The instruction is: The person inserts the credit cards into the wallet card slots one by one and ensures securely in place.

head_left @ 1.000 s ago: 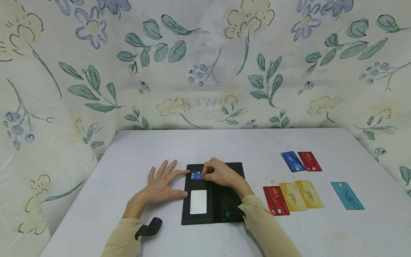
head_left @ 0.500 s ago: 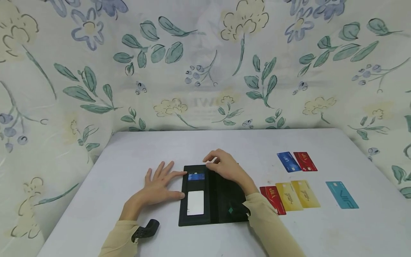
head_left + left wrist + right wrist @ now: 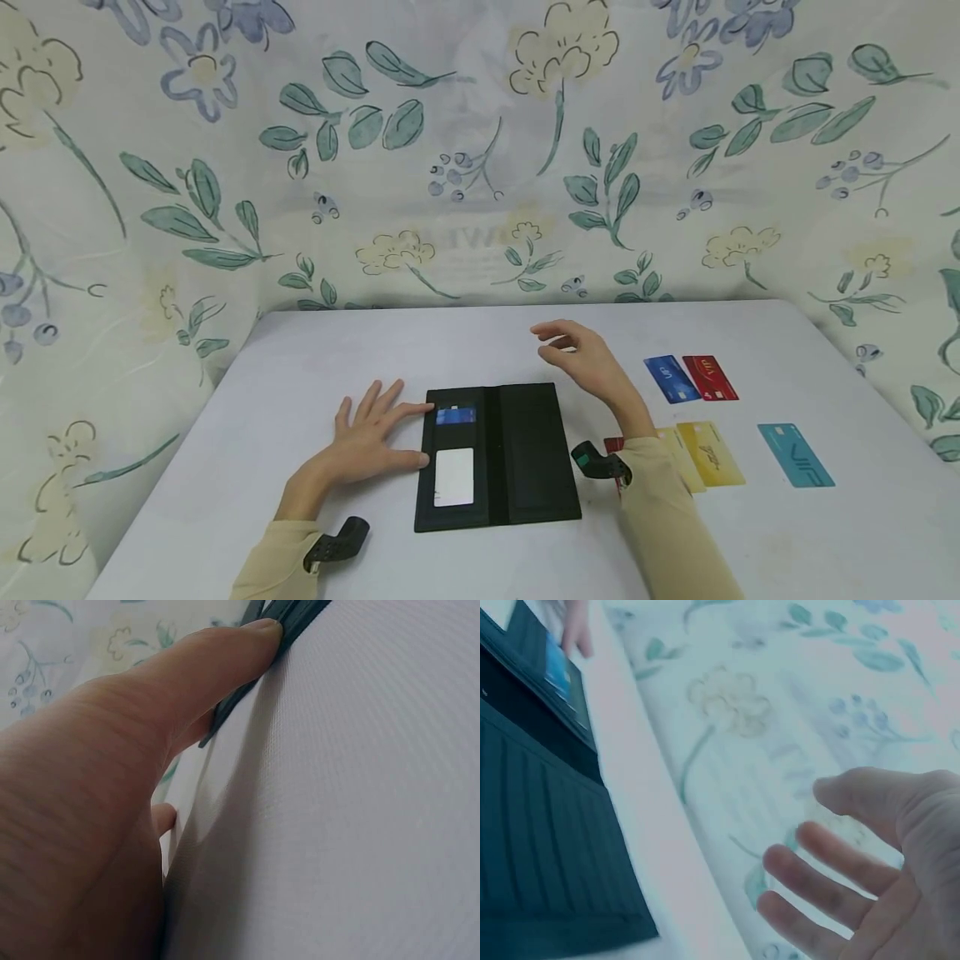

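A black card wallet [image 3: 531, 458] lies unfolded flat on the table. A blue card [image 3: 456, 415] sits in its upper left slot, mostly covered by the pocket. Below that is a white rectangle [image 3: 453, 477], a window or a card. My left hand [image 3: 363, 446] rests with spread fingers, its index finger and thumb touching the wallet's left edge; the left wrist view shows the thumb [image 3: 217, 660] against that edge. Off the wallet's upper right corner, my right hand [image 3: 588, 358] hovers with loosely bent fingers, holding nothing, as the right wrist view confirms.
To the right lie another blue card [image 3: 671, 379], a red card [image 3: 710, 377], yellow cards [image 3: 711, 454] and a teal card [image 3: 797, 455]. A second red card [image 3: 613, 445] is mostly hidden by my right wrist. A floral cloth [image 3: 465, 167] hangs behind the white table [image 3: 360, 342].
My right hand has let go of the blue card, leaving it in the slot, and moved away to the right. The left hand has stayed at the wallet's edge.
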A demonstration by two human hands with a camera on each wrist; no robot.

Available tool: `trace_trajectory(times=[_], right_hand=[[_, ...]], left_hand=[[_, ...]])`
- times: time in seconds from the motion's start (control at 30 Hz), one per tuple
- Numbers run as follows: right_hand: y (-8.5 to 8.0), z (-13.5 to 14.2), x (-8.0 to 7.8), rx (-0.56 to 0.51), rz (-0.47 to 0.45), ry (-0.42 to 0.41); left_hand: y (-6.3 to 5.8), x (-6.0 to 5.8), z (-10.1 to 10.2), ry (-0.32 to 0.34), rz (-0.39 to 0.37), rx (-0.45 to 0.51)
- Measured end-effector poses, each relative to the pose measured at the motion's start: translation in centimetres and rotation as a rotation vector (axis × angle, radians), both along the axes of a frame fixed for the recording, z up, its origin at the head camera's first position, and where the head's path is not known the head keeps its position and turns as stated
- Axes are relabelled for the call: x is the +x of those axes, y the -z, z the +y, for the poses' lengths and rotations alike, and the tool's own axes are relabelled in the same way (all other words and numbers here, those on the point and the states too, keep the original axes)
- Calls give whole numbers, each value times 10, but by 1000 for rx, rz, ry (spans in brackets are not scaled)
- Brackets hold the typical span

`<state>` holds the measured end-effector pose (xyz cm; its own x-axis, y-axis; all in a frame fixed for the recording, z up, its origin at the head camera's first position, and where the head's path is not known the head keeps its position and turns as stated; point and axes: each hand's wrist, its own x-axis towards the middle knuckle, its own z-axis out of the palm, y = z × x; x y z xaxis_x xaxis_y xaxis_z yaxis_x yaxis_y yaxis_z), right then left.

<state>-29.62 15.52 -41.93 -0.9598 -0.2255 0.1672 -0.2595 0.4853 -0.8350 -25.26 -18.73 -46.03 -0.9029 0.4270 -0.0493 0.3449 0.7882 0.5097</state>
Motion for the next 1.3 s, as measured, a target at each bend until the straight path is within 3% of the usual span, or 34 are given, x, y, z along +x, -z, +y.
trace_trajectory(times=[0.23,0.67,0.97,1.3], right_hand=[[-1,27,4,-47,-5,40],[-3,86,25,-40,-33,248],[4,115,36,48,-65,388],[19,124,36,147,-171,435]], left_hand=[[1,1,-4,11,2,8],[5,0,-7,26,3,1],[6,-3,-12,38,-5,0],[5,-9,-14,45,-14,-6]])
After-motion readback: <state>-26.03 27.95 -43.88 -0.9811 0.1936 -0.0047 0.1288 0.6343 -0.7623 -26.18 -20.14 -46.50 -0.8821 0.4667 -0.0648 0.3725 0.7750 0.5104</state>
